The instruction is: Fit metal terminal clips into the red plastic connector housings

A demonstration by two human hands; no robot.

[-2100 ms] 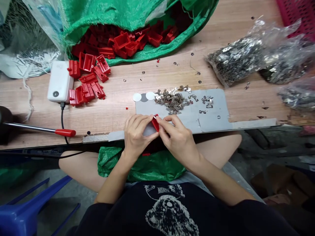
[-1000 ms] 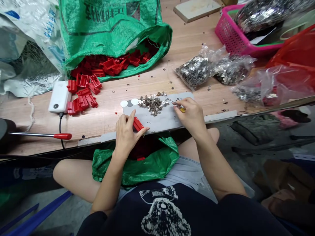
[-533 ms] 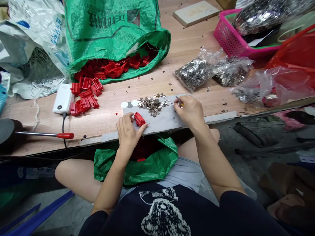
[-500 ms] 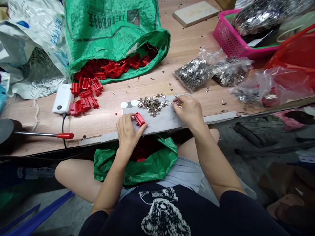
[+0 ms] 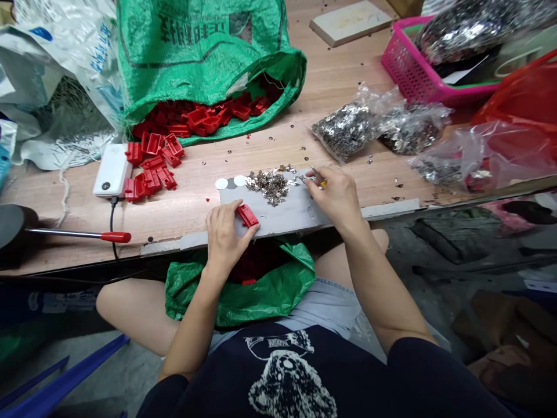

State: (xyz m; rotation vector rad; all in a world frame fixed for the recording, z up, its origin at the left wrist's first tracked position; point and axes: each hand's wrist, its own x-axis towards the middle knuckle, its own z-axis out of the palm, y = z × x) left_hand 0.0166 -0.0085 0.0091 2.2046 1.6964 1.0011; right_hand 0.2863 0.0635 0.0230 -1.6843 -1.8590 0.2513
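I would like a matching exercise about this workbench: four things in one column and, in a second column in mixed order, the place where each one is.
Things:
1. red plastic part
2. pile of small metal pieces
3. white power bank
4. pink basket

Places:
A. far right of the table, at the back
B. on the grey sheet, between the two hands
C. between the fingers of the left hand
D. left side of the table, beside loose red parts

Pairs: 1-C, 2-B, 3-D, 4-A
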